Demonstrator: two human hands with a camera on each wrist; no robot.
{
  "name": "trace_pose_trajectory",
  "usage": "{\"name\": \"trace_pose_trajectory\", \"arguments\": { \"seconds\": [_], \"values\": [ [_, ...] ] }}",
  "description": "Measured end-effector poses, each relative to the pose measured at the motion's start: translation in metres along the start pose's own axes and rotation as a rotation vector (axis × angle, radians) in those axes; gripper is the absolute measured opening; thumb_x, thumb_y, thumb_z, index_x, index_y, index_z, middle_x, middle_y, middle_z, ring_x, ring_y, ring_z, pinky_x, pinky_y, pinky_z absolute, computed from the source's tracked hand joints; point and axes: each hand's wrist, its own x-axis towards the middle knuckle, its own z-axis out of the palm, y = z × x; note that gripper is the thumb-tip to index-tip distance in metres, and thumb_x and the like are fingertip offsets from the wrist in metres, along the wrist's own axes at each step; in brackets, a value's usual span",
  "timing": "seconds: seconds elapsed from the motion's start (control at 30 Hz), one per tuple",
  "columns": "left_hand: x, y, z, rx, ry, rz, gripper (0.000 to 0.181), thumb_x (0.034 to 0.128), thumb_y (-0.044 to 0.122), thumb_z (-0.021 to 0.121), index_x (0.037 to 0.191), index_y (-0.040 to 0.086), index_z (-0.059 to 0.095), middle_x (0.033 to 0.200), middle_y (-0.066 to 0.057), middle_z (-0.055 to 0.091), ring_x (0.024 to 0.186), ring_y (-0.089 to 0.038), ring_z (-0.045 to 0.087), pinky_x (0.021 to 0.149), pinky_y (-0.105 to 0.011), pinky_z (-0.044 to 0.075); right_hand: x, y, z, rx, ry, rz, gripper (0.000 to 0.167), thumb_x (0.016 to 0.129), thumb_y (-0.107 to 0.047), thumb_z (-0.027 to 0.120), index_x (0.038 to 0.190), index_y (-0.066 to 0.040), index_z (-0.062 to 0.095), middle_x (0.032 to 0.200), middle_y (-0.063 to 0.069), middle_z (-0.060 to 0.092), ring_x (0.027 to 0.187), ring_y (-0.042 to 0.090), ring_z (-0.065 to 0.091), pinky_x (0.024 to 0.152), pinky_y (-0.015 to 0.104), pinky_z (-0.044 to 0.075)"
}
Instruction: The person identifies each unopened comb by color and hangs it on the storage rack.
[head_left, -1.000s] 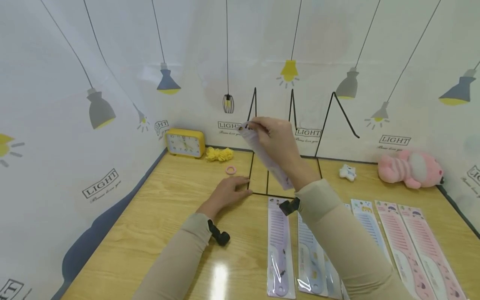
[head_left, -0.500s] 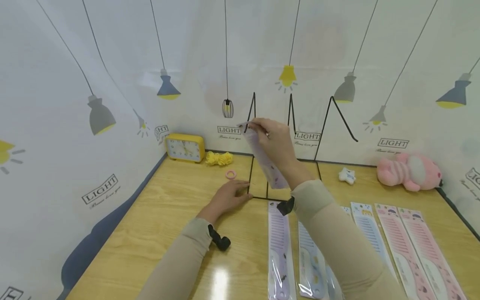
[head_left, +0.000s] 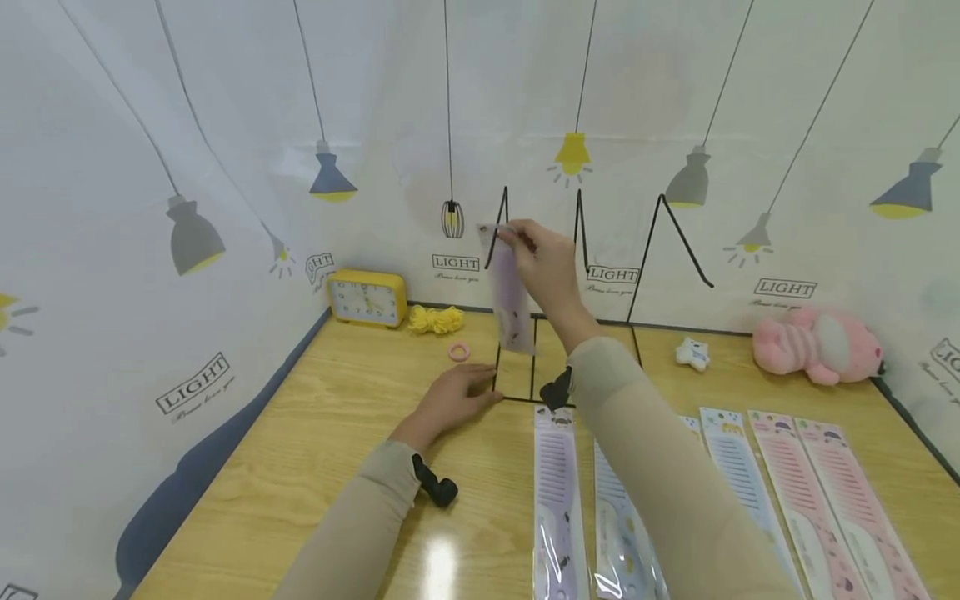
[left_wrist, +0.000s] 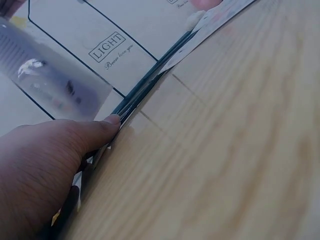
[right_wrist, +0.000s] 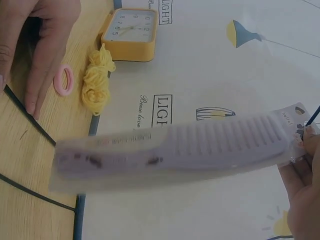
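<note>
Head: R hand [head_left: 551, 265] pinches top of lilac plastic comb in clear pkg [head_left: 513, 292], at leftmost hook [head_left: 500, 208] of black metal-wire rack [head_left: 533, 371]; L hand [head_left: 450, 395] rests straight fingers on rack's base. L wrist: thumb [left_wrist: 102, 129] on rack bar, comb's handle beyond, blurry. R wrist: pkg top at hook tip, can't tell if hook's thru.

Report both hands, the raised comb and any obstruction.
Right hand pinching packaged purple comb at leftmost hook, threading unclear. Left hand touching rack base. Nothing visibly blocking.
</note>
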Motion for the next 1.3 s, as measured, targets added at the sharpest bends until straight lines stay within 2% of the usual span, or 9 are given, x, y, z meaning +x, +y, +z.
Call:
{"name": "trace_pose_trajectory", "arguments": {
  "seconds": [0.1,0.33,0.53,0.7,0.9,1.13,1.3],
  "values": [
    [0.0,0.001,0.0,0.007,0.007,0.005,0.055,0.0982,0.046,0.063,0.144,0.015,0.057,0.149,-0.005,0.053,0.139,-0.028,0.046,0.118,-0.047,0.032,0.007,0.005,0.002,0.039,-0.005,0.065,0.018,0.096,-0.017,0.07,0.1,0.0,0.076,0.09,0.012,0.076,0.071,0.02,0.068,0.063,0.029,0.057],
    [-0.001,0.003,0.001,0.0,-0.025,0.009,0.057,0.0985,0.047,0.062,0.145,0.014,0.056,0.151,-0.004,0.051,0.14,-0.026,0.045,0.118,-0.045,0.031,0.018,0.013,0.003,0.111,-0.016,0.308,0.02,0.097,-0.022,0.07,0.102,-0.004,0.076,0.097,0.008,0.076,0.083,0.018,0.07,0.074,0.027,0.058],
    [0.005,0.003,0.001,0.034,-0.008,0.022,0.058,0.0991,0.05,0.059,0.146,0.017,0.055,0.151,-0.002,0.05,0.14,-0.024,0.044,0.118,-0.044,0.031,0.025,0.016,0.0,0.203,-0.045,0.441,0.026,0.098,-0.032,0.068,0.105,-0.007,0.073,0.101,0.006,0.075,0.092,0.018,0.069,0.08,0.029,0.057],
    [0.008,0.002,-0.001,0.05,-0.007,0.014,0.058,0.0989,0.051,0.058,0.146,0.017,0.055,0.151,-0.001,0.051,0.14,-0.023,0.044,0.118,-0.042,0.031,0.027,0.019,0.0,0.288,-0.071,0.558,0.029,0.099,-0.032,0.067,0.114,-0.008,0.07,0.109,0.006,0.073,0.1,0.022,0.068,0.084,0.031,0.056],
    [0.006,0.001,0.001,0.042,-0.017,0.017,0.058,0.0989,0.051,0.059,0.146,0.016,0.055,0.151,-0.002,0.051,0.14,-0.023,0.044,0.119,-0.042,0.031,0.025,0.019,-0.001,0.288,-0.101,0.607,0.032,0.1,-0.031,0.065,0.121,-0.007,0.068,0.114,0.005,0.07,0.103,0.016,0.065,0.089,0.032,0.054],
    [0.004,-0.001,0.001,0.034,0.0,0.007,0.057,0.0983,0.05,0.06,0.144,0.016,0.057,0.15,-0.002,0.052,0.139,-0.024,0.046,0.118,-0.042,0.031,0.018,0.017,-0.003,0.282,-0.141,0.593,0.047,0.092,-0.044,0.073,0.122,-0.01,0.063,0.114,0.004,0.065,0.106,0.016,0.06,0.091,0.033,0.052],
    [0.002,-0.004,0.002,0.034,-0.001,0.01,0.057,0.0985,0.05,0.06,0.144,0.016,0.057,0.149,-0.003,0.052,0.139,-0.025,0.046,0.117,-0.043,0.033,0.008,0.02,-0.005,0.269,-0.173,0.557,0.057,0.088,-0.053,0.073,0.126,-0.012,0.062,0.116,0.002,0.064,0.11,0.015,0.059,0.096,0.033,0.051]
  ]
}}
